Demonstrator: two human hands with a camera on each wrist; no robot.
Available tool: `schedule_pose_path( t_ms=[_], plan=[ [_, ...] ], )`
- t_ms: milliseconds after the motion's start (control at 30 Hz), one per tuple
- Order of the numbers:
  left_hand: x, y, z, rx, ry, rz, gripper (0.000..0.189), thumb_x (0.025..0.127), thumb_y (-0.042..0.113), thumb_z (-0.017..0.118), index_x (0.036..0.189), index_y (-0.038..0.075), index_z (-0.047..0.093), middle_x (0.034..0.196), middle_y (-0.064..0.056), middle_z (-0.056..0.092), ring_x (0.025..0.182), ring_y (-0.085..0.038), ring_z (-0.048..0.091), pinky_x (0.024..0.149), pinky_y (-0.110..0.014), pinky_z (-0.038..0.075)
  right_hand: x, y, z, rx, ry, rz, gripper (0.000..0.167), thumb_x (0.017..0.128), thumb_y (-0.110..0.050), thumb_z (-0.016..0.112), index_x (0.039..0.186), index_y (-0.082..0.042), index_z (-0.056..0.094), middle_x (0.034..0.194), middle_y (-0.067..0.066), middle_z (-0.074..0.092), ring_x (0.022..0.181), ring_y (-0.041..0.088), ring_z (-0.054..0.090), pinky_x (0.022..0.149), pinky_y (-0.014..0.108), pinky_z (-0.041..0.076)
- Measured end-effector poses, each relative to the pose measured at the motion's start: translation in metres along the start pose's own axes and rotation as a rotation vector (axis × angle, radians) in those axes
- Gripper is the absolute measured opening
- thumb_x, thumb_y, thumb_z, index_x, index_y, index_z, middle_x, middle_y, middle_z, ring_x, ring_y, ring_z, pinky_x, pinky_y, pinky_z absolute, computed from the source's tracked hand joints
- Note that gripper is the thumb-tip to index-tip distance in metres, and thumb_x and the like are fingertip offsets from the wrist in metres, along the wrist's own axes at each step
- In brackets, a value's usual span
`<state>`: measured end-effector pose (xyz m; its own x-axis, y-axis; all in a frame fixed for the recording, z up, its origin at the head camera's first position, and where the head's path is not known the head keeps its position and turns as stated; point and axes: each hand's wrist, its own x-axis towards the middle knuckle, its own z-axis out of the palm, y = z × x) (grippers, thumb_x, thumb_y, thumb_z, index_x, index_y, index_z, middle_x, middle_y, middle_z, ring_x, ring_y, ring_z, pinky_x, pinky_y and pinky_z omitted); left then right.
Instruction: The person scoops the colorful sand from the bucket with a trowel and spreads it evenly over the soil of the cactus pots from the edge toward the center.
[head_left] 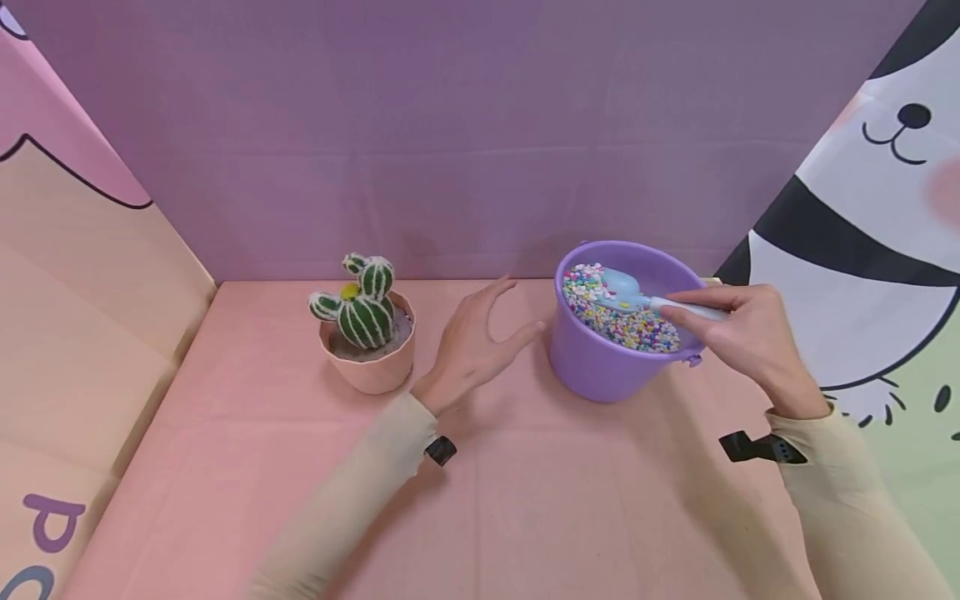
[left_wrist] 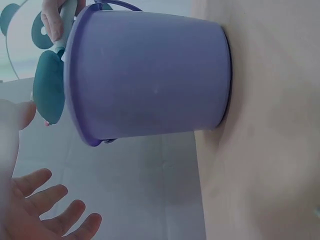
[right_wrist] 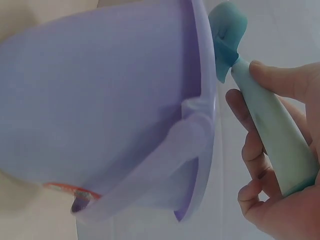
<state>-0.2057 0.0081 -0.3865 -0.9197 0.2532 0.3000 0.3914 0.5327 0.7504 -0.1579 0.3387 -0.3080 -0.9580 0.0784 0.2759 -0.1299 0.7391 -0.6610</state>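
My right hand (head_left: 750,333) grips the pale handle (right_wrist: 272,130) of a small light-blue toy shovel (head_left: 621,283), thumb along its top and fingers curled beneath. The shovel's blade is at the mouth of a purple bucket (head_left: 600,371), with small multicoloured beads (head_left: 637,327) at its left end and more filling the bucket below. In the left wrist view the blade (left_wrist: 49,87) shows above the bucket rim. My left hand (head_left: 476,337) hovers between the bucket and a potted cactus, fingers extended and thumb apart, holding nothing.
The cactus (head_left: 365,321) stands in a peach faceted pot (head_left: 378,371) left of my left hand. A purple backdrop (head_left: 465,150) rises behind the pink table surface (head_left: 525,500). A panda-printed panel (head_left: 840,275) borders the right side. The bucket's handle (right_wrist: 150,165) hangs down its side.
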Motion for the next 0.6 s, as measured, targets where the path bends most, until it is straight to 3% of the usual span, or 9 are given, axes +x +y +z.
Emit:
schedule_pose_path(
  t_ms=[267, 400, 600],
  plan=[
    [-0.011, -0.007, -0.018, 0.014, 0.044, 0.032, 0.070, 0.096, 0.054, 0.072, 0.157, 0.023, 0.053, 0.162, 0.005, 0.054, 0.151, -0.021, 0.048, 0.125, -0.045, 0.040, -0.001, -0.011, 0.011, 0.031, -0.016, -0.009, 0.030, 0.088, -0.039, 0.089, 0.107, -0.017, 0.087, 0.086, -0.019, 0.072, 0.072, 0.006, 0.065, 0.050, 0.028, 0.056],
    [-0.016, -0.012, -0.028, 0.018, 0.068, 0.033, 0.067, 0.096, 0.049, 0.074, 0.154, 0.020, 0.056, 0.158, 0.002, 0.058, 0.149, -0.023, 0.051, 0.124, -0.044, 0.041, 0.000, -0.016, 0.017, 0.023, 0.004, -0.056, 0.026, 0.087, -0.036, 0.090, 0.105, -0.017, 0.088, 0.088, -0.017, 0.069, 0.082, 0.006, 0.061, 0.056, 0.021, 0.053],
    [-0.022, -0.018, -0.040, 0.038, 0.091, 0.046, 0.065, 0.096, 0.044, 0.074, 0.152, 0.015, 0.058, 0.156, -0.003, 0.060, 0.148, -0.026, 0.052, 0.125, -0.046, 0.040, 0.001, -0.022, 0.026, -0.007, 0.005, -0.082, 0.025, 0.085, -0.034, 0.092, 0.105, -0.019, 0.088, 0.086, -0.033, 0.070, 0.093, -0.002, 0.061, 0.070, 0.011, 0.048]
  ],
)
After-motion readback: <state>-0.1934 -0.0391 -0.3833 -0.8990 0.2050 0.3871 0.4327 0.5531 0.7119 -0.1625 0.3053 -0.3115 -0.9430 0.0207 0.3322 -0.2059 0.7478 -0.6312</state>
